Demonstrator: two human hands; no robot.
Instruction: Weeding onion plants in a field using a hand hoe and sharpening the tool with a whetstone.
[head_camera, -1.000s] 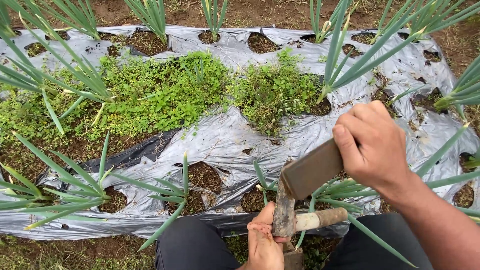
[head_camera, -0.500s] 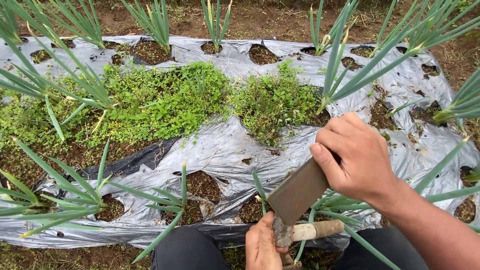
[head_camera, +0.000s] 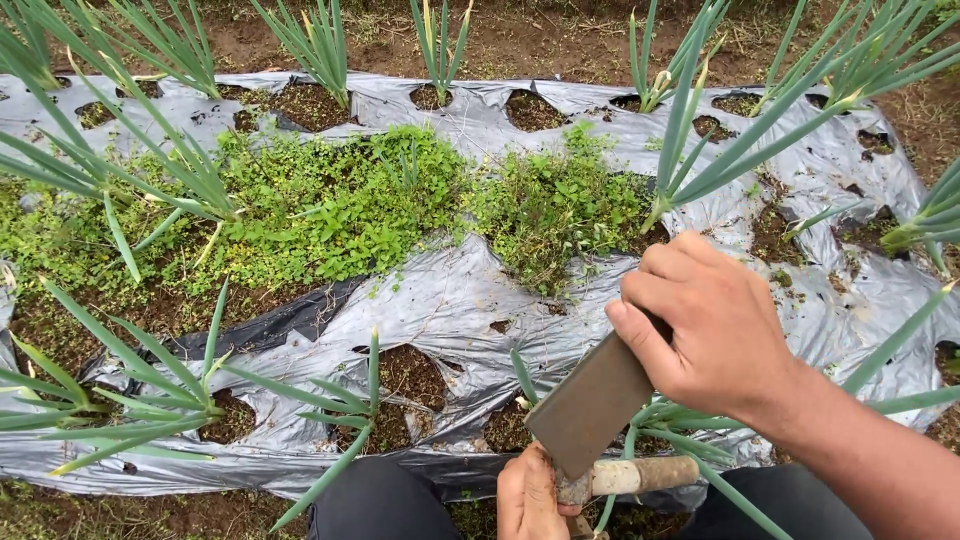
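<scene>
Your hands on the blade over the silver mulch sheet

Your right hand gripped the flat grey stone, slid lower-left since earlier; your left hand held the wooden-handled tool at bottom centre.

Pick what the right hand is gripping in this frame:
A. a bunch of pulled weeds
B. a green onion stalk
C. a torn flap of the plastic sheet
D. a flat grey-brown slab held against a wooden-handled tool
D: the right hand wraps its fingers around the top of a flat slab, whose lower end meets the wooden-handled tool that the left hand steadies.
</scene>
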